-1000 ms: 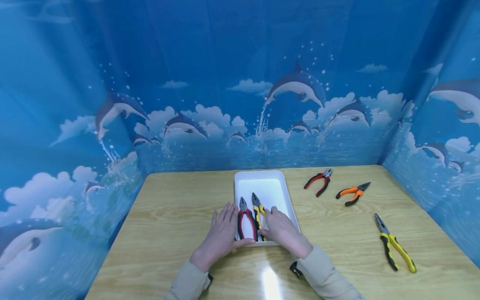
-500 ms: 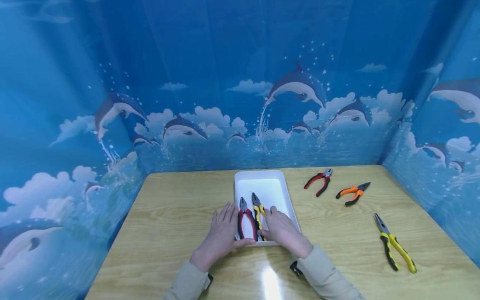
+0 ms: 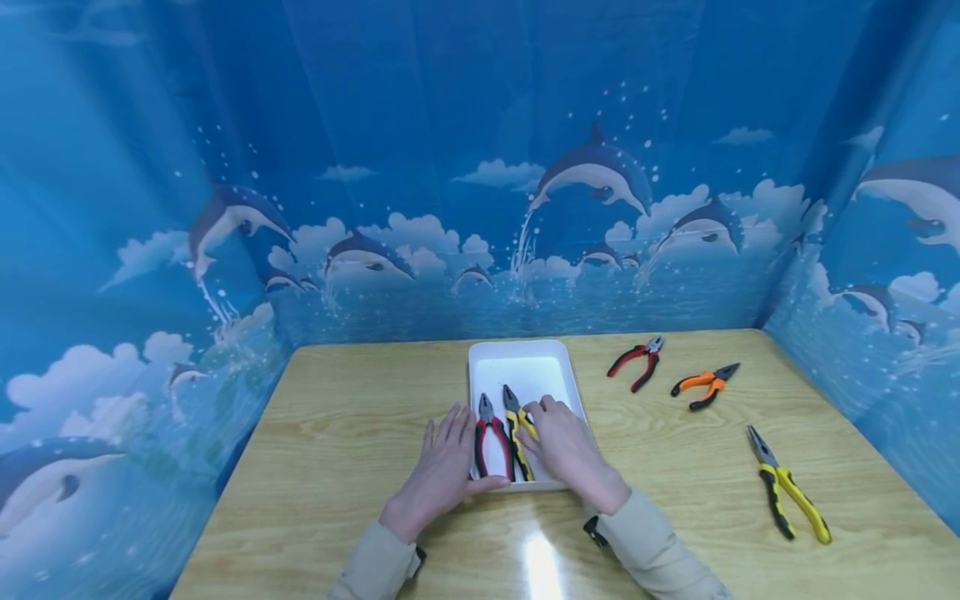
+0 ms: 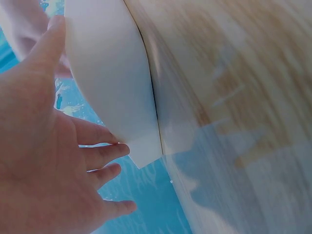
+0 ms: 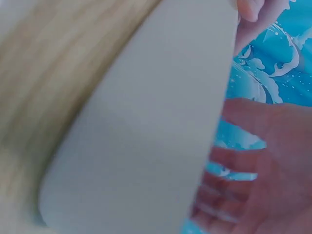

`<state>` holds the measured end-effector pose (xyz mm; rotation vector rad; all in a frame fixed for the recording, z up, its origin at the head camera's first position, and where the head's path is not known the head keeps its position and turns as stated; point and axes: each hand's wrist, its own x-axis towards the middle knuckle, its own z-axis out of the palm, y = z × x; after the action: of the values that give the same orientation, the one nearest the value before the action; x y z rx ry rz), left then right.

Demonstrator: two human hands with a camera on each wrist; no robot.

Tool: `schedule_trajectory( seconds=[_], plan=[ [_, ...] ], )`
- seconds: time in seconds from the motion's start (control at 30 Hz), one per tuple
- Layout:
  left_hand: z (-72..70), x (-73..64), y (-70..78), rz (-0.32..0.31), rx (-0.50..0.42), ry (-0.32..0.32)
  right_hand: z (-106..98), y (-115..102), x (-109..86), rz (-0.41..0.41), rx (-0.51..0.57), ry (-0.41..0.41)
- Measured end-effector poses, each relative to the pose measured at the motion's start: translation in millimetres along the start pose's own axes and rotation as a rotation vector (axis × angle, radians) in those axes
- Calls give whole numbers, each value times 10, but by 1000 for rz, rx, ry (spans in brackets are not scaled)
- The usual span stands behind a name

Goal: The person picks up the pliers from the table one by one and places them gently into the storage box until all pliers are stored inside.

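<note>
A white tray (image 3: 528, 371) lies on the wooden table and holds two combination pliers side by side. The red-and-black pliers (image 3: 487, 411) are on the left, the yellow-and-black pliers (image 3: 513, 413) to their right, both with jaws pointing away. My left hand (image 3: 446, 462) rests along the tray's left side, fingers straight and thumb stretched along the near rim. Inside the tray, my right hand (image 3: 564, 442) has thumb and fingers about the right handle of the yellow-and-black pliers. In both wrist views the tray's near wall (image 4: 114, 73) fills the middle; right fingers (image 5: 226, 187) reach behind it.
On the table to the right lie small red-and-black pliers (image 3: 645, 358), orange-and-black long-nose pliers (image 3: 712, 382) and larger yellow-and-black long-nose pliers (image 3: 772, 467). A blue curtain with dolphins (image 3: 600, 175) stands behind and at both sides of the table.
My right hand has shifted slightly forward along the yellow-and-black pliers, showing more of their handles. My left hand and the tray stay put.
</note>
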<state>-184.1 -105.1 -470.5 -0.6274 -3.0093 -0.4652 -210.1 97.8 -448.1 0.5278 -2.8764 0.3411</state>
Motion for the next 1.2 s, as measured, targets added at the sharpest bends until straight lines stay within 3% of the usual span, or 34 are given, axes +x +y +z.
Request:
schedule_trajectory(
  seconds=[0.17,0.37,0.67,0.87,1.2],
  plan=[
    [2,2,10,-10,7,-12,-85,-5,19,-87,-23,219],
    [1,2,17,-11,5,-17,-139,38,-5,-177,-77,354],
    [10,-1,9,-15,-14,-20,-156,227,-73,-194,-151,365],
    [17,-5,2,-14,-12,-18,-214,438,-145,-182,-158,424],
    [-5,-19,-2,7,-6,3,-426,889,-349,-83,-112,438]
  ],
)
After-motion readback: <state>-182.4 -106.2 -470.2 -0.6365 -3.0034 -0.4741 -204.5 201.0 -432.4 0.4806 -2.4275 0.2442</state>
